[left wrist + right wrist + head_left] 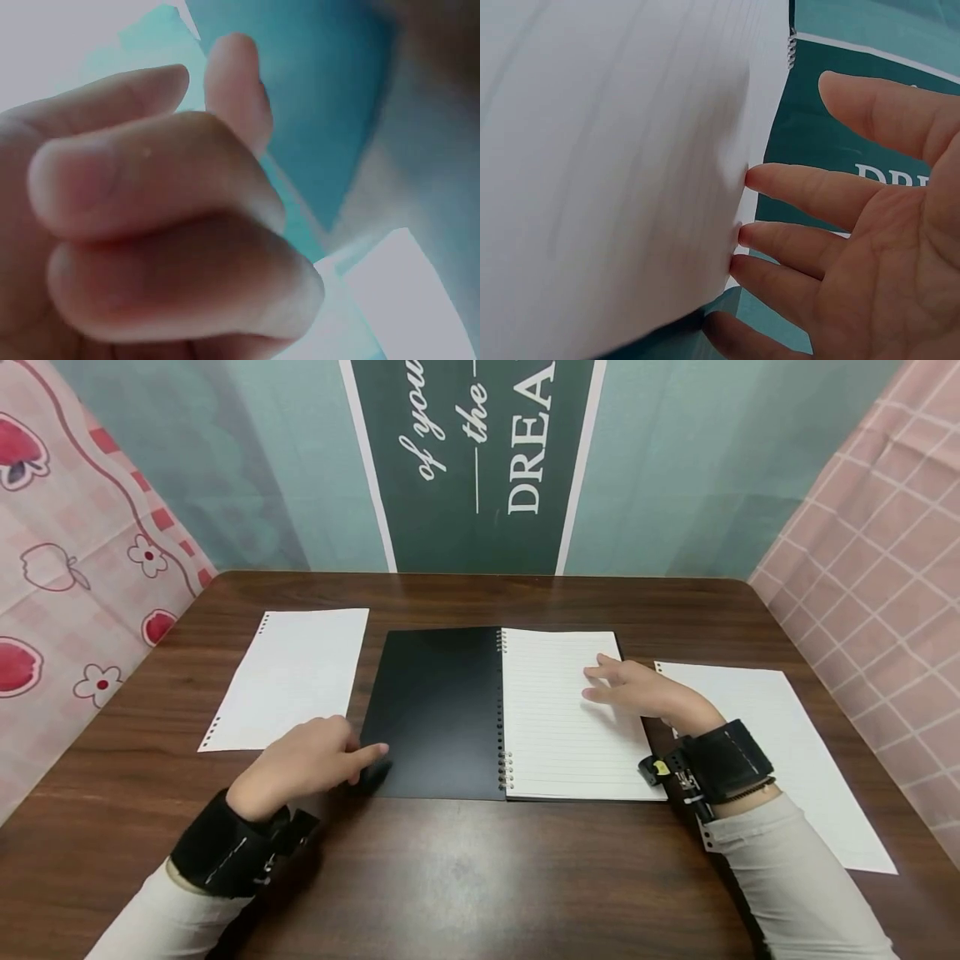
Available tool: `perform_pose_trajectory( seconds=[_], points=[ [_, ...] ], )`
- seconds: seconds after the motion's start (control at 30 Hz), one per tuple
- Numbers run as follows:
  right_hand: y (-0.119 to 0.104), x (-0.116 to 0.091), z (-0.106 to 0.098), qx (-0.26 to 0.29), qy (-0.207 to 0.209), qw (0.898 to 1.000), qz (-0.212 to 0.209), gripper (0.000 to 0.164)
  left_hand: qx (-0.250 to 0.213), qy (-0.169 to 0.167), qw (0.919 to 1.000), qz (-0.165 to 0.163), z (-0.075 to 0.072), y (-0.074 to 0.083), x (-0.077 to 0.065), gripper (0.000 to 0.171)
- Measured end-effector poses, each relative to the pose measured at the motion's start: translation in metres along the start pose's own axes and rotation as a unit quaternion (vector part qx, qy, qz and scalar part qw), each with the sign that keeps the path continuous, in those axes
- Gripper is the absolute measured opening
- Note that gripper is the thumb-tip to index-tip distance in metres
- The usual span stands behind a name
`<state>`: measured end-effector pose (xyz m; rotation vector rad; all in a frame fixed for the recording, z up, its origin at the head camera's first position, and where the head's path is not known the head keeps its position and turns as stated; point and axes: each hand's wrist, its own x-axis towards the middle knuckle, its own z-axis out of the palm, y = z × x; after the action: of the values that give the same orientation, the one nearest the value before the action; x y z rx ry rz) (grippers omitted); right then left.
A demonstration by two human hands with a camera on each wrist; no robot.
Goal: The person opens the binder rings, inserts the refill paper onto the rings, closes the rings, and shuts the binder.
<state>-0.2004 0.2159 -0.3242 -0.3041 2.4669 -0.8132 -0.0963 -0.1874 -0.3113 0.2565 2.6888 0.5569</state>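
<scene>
A spiral notebook lies open on the table, its black cover flat on the left and its white ruled page on the right. My right hand is over the right part of that page with fingers spread. In the right wrist view the fingertips meet the paper's edge, and the thumb stands apart. My left hand hovers by the black cover's lower left edge, a finger reaching over it. Several of its fingers are loosely curled in the left wrist view, with nothing seen between them.
A loose white sheet with punched holes lies left of the notebook. Another loose sheet lies on the right, partly under my right forearm. The brown wooden table ends at a curtain with lettering; patterned cloths flank both sides.
</scene>
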Motion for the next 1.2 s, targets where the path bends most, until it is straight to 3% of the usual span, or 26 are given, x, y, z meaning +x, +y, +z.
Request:
perform_pose_trajectory(
  seconds=[0.33, 0.77, 1.0, 1.2],
  points=[
    [0.000, -0.002, -0.002, -0.003, 0.003, 1.000, -0.003, 0.064, 0.015, 0.036, 0.9983, 0.043, -0.027, 0.026, 0.018, 0.051],
    [-0.013, 0.004, -0.009, -0.003, 0.033, 0.999, -0.016, 0.059, 0.003, 0.056, 0.9944, 0.089, -0.032, 0.058, 0.040, 0.046],
    [-0.032, 0.013, -0.016, 0.002, 0.054, 0.998, -0.023, 0.053, -0.014, 0.083, 0.9892, 0.120, -0.037, 0.082, 0.065, 0.041],
    [-0.049, 0.026, -0.021, 0.014, 0.062, 0.997, -0.040, 0.050, -0.028, 0.083, 0.9870, 0.135, -0.041, 0.100, 0.082, 0.039]
  ],
)
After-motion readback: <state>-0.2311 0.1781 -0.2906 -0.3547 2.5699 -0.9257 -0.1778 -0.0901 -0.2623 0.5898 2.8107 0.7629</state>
